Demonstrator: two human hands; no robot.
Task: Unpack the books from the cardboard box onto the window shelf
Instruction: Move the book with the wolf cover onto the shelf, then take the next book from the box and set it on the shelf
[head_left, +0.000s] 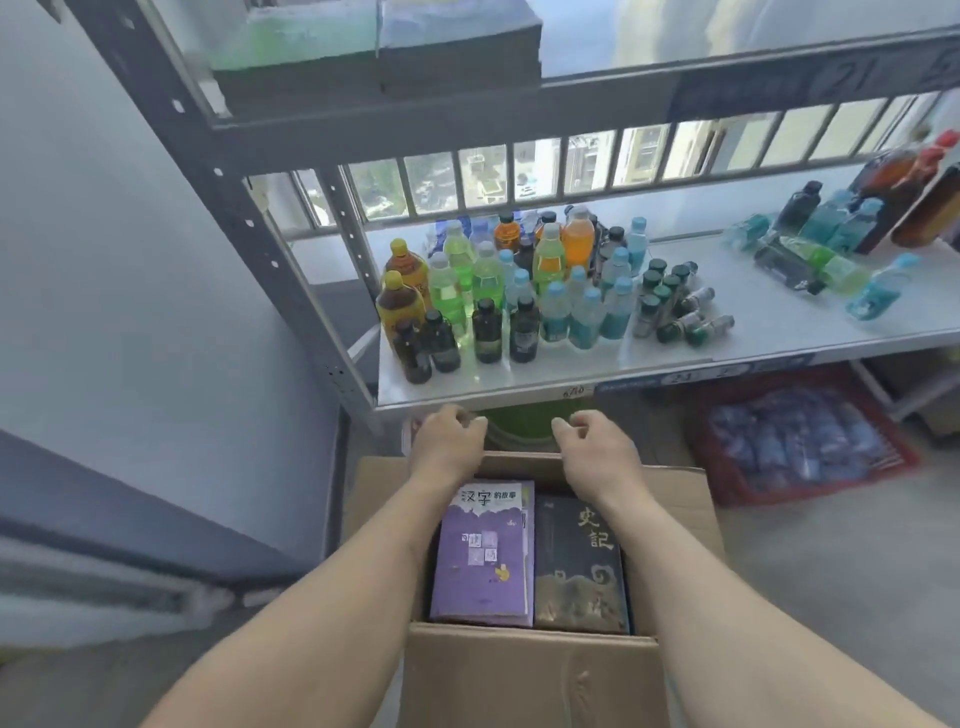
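Nearest me, the open cardboard box (530, 670) on the floor shows two books flat side by side, a purple book (483, 556) at left and a dark book (579, 566) at right, anything beneath them hidden. Beyond them my two bare hands, left hand (449, 441) and right hand (597, 447), hover over the box's far flap with fingers loosely curled, grasping nothing. Farther off, the grey metal window shelf (519, 382) carries a crowd of bottles (524, 291) too many and too blurred to count, a red crate (800, 441) sits on the floor below at right, and barred windows lie behind.
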